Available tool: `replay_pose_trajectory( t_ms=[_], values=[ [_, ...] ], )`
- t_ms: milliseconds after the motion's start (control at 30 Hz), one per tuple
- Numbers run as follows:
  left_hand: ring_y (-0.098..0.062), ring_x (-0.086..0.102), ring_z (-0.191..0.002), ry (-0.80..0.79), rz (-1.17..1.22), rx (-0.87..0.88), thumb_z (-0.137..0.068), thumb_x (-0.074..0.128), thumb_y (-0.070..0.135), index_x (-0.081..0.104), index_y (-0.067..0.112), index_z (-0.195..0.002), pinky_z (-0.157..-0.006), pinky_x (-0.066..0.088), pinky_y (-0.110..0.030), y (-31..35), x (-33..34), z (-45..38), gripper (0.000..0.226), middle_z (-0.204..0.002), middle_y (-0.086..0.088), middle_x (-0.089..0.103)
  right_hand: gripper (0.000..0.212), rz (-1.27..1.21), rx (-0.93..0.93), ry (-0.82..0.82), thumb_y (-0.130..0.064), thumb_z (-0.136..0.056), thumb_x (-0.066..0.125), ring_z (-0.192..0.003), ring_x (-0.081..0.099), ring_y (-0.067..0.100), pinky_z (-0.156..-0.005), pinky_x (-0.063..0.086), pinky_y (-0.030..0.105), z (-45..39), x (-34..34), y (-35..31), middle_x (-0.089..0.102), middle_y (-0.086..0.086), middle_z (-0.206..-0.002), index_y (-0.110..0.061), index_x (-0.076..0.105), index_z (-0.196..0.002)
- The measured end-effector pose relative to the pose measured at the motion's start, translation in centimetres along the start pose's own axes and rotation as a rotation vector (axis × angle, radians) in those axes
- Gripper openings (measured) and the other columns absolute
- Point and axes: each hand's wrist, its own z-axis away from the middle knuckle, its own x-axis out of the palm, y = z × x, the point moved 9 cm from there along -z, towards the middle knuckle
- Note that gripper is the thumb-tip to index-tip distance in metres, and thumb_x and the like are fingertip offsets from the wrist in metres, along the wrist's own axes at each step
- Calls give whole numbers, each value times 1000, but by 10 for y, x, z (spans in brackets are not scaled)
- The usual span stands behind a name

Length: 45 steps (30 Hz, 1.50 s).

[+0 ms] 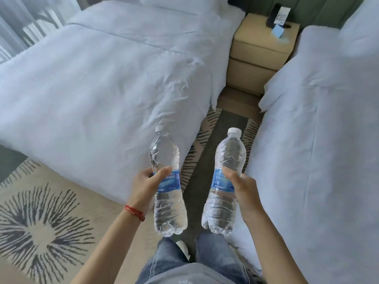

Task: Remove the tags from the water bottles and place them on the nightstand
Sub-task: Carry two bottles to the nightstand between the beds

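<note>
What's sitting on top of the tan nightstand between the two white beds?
On the tan nightstand sit a black telephone with a white keypad and, in front of it, a light blue card. The right bed's white duvet covers the top's right edge.

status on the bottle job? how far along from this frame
Done: no separate tags show on either bottle, only blue wrap labels, so tags look off, though I can't be sure. In hand: left hand grips one bottle, right hand the other bottle. Left: both still need placing on the nightstand ahead.
</note>
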Motion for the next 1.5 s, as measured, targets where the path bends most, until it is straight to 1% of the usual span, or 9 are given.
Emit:
replay_pose_trajectory(
  t_ms=[67, 267, 433, 700, 900, 1000, 1133, 1233, 1500],
  values=[
    [-8, 62, -50, -64, -22, 17, -45, 64, 55, 67, 14, -65, -53, 48, -21, 10, 17, -20, 45, -52, 6, 67, 22, -25, 11, 66, -31, -82, 64, -51, 62, 0, -43, 47, 11, -13, -12, -2, 62, -4, -61, -19, 60, -64],
    [0, 59, -42, -171, -79, 46, -60, 63, 41, 65, 14, -61, -41, 41, -6, 38, 71, -78, 27, -45, 12, 64, 17, -74, 36, 203, -35, -83, 61, -60, 65, 4, -42, 44, 9, -58, -40, -13, 65, -4, -72, -21, 62, -75],
    [-1, 60, -45, -214, -111, 22, -59, 61, 45, 63, 15, -63, -49, 43, -14, 62, 121, -140, 30, -48, 11, 63, 27, -53, 19, 219, -42, -79, 65, -71, 63, 9, -42, 42, 7, -119, -57, -40, 64, -3, -79, -16, 62, -86],
    [-2, 58, -42, -222, -116, 46, -58, 62, 44, 63, 11, -60, -42, 41, -8, 133, 206, -246, 33, -42, 10, 61, 14, -74, 29, 219, -38, -82, 62, -73, 64, 8, -44, 43, 8, -244, -96, -109, 65, -5, -80, -24, 61, -80],
    [-6, 60, -46, -240, -78, 45, -60, 63, 43, 64, 11, -65, -48, 45, -14, 173, 255, -310, 32, -55, 3, 65, 12, -68, 12, 238, -38, -83, 60, -76, 64, 9, -47, 44, 9, -319, -121, -158, 64, -9, -81, -29, 58, -77],
    [-2, 58, -42, -267, -79, 65, -68, 71, 34, 62, 13, -59, -41, 40, -7, 190, 281, -349, 24, -45, 11, 61, 13, -88, 7, 243, -37, -83, 61, -71, 65, 8, -48, 46, 11, -362, -129, -177, 64, -10, -76, -28, 58, -74],
    [-1, 59, -44, -312, -99, 79, -66, 69, 36, 63, 14, -61, -42, 41, -7, 220, 321, -420, 23, -43, 13, 62, 13, -99, -3, 280, -36, -82, 63, -65, 65, 6, -45, 45, 8, -434, -136, -207, 65, -10, -73, -28, 59, -72],
    [-2, 61, -46, -343, -97, 104, -78, 68, 27, 63, 12, -63, -44, 43, -8, 248, 353, -478, 21, -46, 11, 64, 13, -104, -4, 301, -35, -81, 64, -62, 66, 4, -45, 45, 8, -493, -137, -232, 65, -8, -71, -27, 60, -73],
    [-2, 60, -45, -451, -155, 171, -72, 71, 30, 63, 13, -62, -43, 42, -8, 342, 428, -610, 21, -45, 11, 63, 12, -141, -22, 317, -29, -80, 67, -55, 65, 0, -44, 44, 10, -630, -141, -315, 68, -8, -64, -18, 65, -77]
  ],
)
